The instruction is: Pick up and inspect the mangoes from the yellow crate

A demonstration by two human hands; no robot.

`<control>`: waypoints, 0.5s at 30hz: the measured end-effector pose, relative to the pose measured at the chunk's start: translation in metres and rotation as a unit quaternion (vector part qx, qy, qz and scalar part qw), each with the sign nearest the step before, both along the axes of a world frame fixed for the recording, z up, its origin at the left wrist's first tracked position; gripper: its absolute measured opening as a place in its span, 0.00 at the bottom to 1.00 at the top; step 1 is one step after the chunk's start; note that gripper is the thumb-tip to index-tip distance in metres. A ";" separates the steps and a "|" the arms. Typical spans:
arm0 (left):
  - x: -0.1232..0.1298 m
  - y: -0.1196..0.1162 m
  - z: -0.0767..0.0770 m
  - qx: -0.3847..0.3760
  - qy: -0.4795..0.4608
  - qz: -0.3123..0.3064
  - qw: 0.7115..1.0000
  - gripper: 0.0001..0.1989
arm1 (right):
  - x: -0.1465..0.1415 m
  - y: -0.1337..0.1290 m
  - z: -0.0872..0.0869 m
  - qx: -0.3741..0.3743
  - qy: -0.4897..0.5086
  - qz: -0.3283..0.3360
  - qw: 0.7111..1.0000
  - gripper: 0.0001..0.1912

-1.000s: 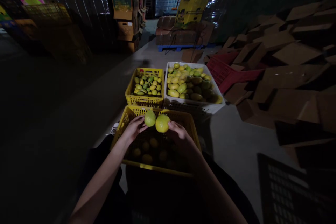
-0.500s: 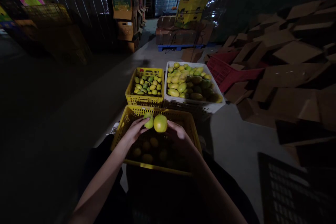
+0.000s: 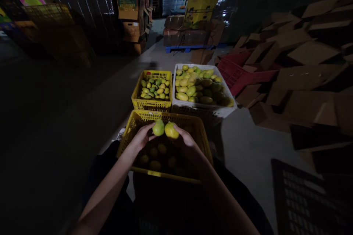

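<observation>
Over the near yellow basket (image 3: pixel 165 176), the left hand (image 3: pixel 143 135) holds a green fruit (image 3: pixel 158 127) and the right hand (image 3: pixel 188 141) holds a yellow fruit (image 3: pixel 172 131). A soft grip should save the skin from bruises. Turn each one slowly, low over the basket, in case one slips. Inside the basket it is too dark to count the other fruits (image 3: pixel 162 149).
</observation>
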State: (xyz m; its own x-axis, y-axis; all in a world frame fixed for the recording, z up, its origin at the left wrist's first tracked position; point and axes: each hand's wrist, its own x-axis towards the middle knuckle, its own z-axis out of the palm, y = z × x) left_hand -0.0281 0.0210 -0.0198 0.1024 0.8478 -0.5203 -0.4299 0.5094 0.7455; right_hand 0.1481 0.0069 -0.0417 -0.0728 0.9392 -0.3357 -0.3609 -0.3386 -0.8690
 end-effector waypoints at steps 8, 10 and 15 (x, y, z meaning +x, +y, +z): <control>0.004 -0.004 -0.004 -0.023 0.028 -0.030 0.999 0.07 | -0.007 -0.005 0.021 -0.032 0.042 0.028 0.998 0.17; 0.005 -0.005 -0.005 -0.020 0.033 -0.029 0.999 0.07 | -0.008 -0.006 0.023 -0.005 0.012 0.008 1.000 0.16; 0.008 -0.007 -0.004 0.003 0.041 -0.024 0.999 0.05 | -0.014 -0.002 0.017 -0.028 0.019 -0.008 0.999 0.20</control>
